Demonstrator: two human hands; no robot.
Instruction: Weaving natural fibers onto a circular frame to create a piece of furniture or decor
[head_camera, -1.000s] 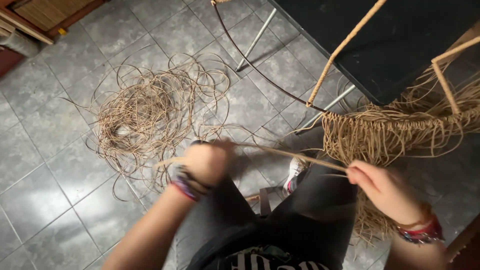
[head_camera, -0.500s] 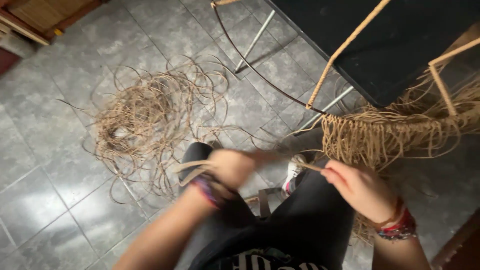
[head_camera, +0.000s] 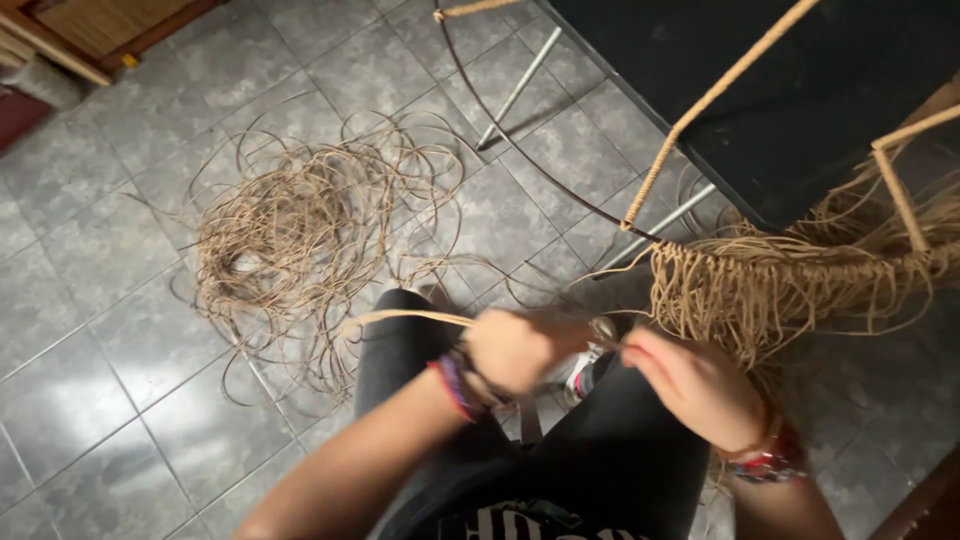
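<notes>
Fig.: Our left hand and right hand, both fingers closed on one tan cord strand, held over our lap w/ hands near each other. Risk, we judge — slack snagging the loose cord pile on the floor, or tangling in the woven fringe beside the right hand.

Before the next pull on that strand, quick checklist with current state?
1. Left hand closed on the tan strand: ok.
2. Right hand grip on the same strand: cannot tell, motion blur.
3. Strand runs free back toward the loose coil on the floor: cannot tell, coil looks tangled.
4. Woven fringe hangs from the frame rail, beside the right hand: ok.
5. Wrapped frame rod upright above the work: ok.
6. Shoe off the strand: cannot tell.
</notes>
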